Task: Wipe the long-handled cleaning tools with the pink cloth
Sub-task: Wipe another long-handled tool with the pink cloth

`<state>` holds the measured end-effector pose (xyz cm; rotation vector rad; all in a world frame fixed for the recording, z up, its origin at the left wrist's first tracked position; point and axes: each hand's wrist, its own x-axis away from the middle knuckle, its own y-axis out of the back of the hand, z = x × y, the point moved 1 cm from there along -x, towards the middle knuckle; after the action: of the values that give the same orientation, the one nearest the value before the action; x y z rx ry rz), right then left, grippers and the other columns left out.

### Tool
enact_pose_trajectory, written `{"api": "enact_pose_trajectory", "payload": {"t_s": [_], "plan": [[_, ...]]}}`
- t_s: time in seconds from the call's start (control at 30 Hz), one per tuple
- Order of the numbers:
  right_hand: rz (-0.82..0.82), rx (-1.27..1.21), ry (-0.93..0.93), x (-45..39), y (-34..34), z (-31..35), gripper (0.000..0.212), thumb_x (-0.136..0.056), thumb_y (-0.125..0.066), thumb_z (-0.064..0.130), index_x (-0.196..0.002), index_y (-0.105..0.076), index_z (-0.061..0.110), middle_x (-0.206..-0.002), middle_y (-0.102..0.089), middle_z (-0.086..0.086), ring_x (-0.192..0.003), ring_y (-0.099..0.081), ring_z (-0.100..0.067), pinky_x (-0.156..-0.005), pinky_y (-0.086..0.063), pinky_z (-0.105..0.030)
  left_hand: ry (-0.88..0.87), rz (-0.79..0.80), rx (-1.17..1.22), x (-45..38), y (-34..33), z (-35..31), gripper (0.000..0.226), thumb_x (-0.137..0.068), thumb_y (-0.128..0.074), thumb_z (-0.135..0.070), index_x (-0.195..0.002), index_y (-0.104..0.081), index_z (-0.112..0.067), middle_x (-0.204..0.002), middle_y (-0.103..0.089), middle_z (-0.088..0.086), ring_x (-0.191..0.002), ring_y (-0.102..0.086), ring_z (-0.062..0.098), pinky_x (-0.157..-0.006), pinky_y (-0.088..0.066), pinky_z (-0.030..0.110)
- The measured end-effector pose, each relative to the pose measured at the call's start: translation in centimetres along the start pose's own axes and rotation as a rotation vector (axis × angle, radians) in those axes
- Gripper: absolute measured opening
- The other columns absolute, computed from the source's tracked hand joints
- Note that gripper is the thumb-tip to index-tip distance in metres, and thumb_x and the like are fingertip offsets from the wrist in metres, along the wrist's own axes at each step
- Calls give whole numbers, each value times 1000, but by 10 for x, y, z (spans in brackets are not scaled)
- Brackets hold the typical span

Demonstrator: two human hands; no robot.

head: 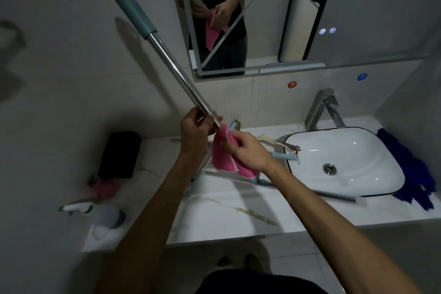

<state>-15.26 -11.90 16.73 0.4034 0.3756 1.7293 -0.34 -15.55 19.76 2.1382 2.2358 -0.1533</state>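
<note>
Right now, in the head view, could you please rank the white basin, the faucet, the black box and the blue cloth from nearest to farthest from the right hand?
From the right hand, which grips the pink cloth:
1. White basin, just to its right.
2. Faucet and black box: too close to call; faucet behind the basin, box far left.
3. Blue cloth, beyond the basin's right edge.

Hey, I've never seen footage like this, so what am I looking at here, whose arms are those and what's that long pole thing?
There is one picture, taken by a camera worn on a person's head, looking down at their own arms; no machine is involved. The left hand grips a long metal pole with a teal grip at its far end. The right hand holds a pink cloth against the pole just below the left hand. Below is a marble counter with a white sink, a tap, a blue cloth, a spray bottle and a black box. The mirror reflects the same person.
</note>
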Motion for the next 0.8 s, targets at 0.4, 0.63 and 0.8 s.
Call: {"api": "enact_pose_trajectory", "payload": {"t_s": [0.4, 0.63, 0.8], "plan": [[99, 225, 2, 5, 7, -9, 11, -100, -58, 30, -91, -55, 23, -90, -63, -1, -78, -58, -19, -61, -37, -23, -71, -80, -21, -10, 2, 4, 8, -100, -54, -6, -106, -60, -6, -94, -74, -2, -95, -73, 20, -82, -61, 41], [-112, 301, 94, 2, 8, -12, 12, -92, -65, 15, -103, -64, 10, -92, -69, -8, -78, -54, -19, -66, -34, -25, 43, -178, -211, 19, -14, 33, 31, -91, -71, -20, -115, -54, -11, -91, -68, 4, -84, -68, 19, -78, -59, 44], [-70, 135, 102, 8, 5, -22, 20, -95, -63, 11, -114, -68, 8, -90, -70, -3, -73, -61, -12, -62, -39, -7, 203, -203, -74, 28, -11, 45, 78, -93, -69, -20, -156, -24, -14, -109, -68, 14, -101, -69, 25, -90, -58, 45]]}}
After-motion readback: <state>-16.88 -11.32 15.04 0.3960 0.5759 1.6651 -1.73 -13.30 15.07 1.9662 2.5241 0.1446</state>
